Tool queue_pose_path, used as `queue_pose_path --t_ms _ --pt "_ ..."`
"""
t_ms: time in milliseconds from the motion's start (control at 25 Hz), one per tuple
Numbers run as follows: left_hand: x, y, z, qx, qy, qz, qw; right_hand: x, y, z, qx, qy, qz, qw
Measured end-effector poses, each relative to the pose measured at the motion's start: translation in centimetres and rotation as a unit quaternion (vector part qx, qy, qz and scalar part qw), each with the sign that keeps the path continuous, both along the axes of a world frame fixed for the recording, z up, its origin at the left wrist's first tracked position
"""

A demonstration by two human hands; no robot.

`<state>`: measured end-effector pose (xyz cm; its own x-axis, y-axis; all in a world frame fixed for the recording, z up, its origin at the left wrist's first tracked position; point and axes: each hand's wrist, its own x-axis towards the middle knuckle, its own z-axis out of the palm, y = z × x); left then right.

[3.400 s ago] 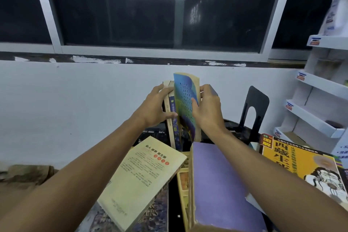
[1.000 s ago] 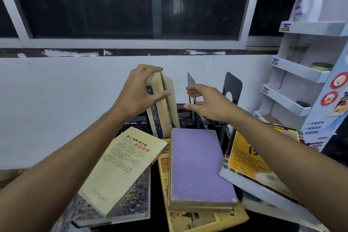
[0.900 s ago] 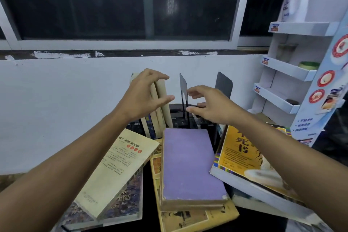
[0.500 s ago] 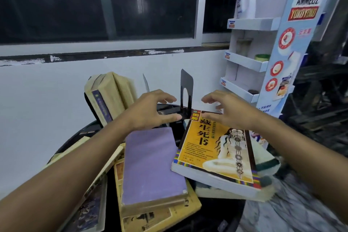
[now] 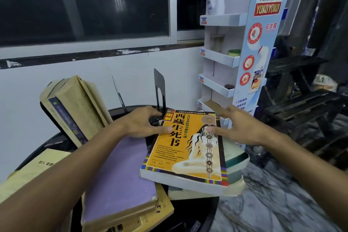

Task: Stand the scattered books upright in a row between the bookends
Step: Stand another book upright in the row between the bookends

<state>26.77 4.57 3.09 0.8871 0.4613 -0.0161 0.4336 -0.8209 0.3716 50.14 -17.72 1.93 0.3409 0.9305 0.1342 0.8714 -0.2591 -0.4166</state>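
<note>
An orange-yellow book [image 5: 190,156] lies flat on top of other books at the table's right side. My left hand [image 5: 143,123] is at its far left corner, with the thumb resting on the cover. My right hand [image 5: 240,127] is spread over its right edge, thumb tip on the cover. Neither hand has closed around it. Three old books [image 5: 75,107] stand leaning to the left at the back left. One black bookend [image 5: 160,85] stands behind the orange book, and a second bookend [image 5: 118,93] shows edge-on to its left.
A purple book [image 5: 120,173] lies on a yellow one at the front of the round black table [image 5: 192,214]. A cream book [image 5: 32,172] lies at the left. A pale green-edged book [image 5: 236,160] sits under the orange one. A white display rack [image 5: 222,56] stands at the right.
Both hands left the standing books and moved right onto the orange book. The standing books now lean left unsupported. The view swung to the right.
</note>
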Motion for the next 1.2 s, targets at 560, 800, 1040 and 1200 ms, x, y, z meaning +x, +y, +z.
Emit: queue_pose_path --t_ms 560,800,1040,1200 --pt "2.2 2.5 -1.1 -0.156 0.084 -0.014 0.984 0.3 0.6 -1.3 -0.026 0.224 -0.009 0.974" --pt "1.8 2.2 -1.5 -0.237 0.017 0.008 0.971 0.4 0.6 -1.7 0.014 0.241 -0.056 0.969" --pt "0.1 0.3 1.4 -0.255 -0.118 0.022 0.959 -0.7 0.8 0.8 0.129 0.313 0.006 0.941" --pt "-1.3 -0.9 3.5 -0.244 -0.221 0.008 0.944 -1.5 1.3 3.6 0.194 0.285 0.034 0.938"
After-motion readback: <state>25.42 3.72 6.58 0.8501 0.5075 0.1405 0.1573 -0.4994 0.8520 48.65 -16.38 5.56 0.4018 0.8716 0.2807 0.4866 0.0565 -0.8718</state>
